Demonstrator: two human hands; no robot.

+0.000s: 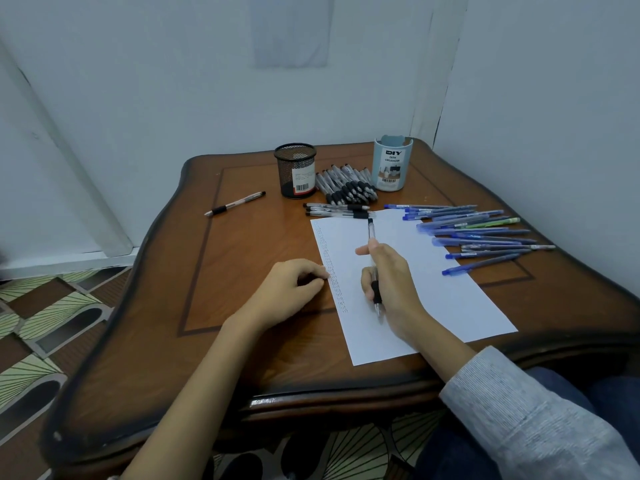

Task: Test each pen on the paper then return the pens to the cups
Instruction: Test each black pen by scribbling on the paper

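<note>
A white sheet of paper [433, 271] lies on the wooden table [242, 271], with a column of small marks down its left edge. My right hand [391, 282] grips a clear pen with a black grip [371, 233], its tip on the paper. My left hand [294, 285] rests with curled fingers on the paper's left edge. A black mesh cup [296, 169] and a light blue cup [392, 164] stand at the back. A heap of black-grip pens [346, 185] lies between them. Several blue pens [481, 230] lie at the right.
A single black-grip pen [235, 203] lies apart on the left of the table. Three more black pens [337, 210] lie just above the paper's top edge. Walls close in behind and to the right. Patterned floor shows at the left.
</note>
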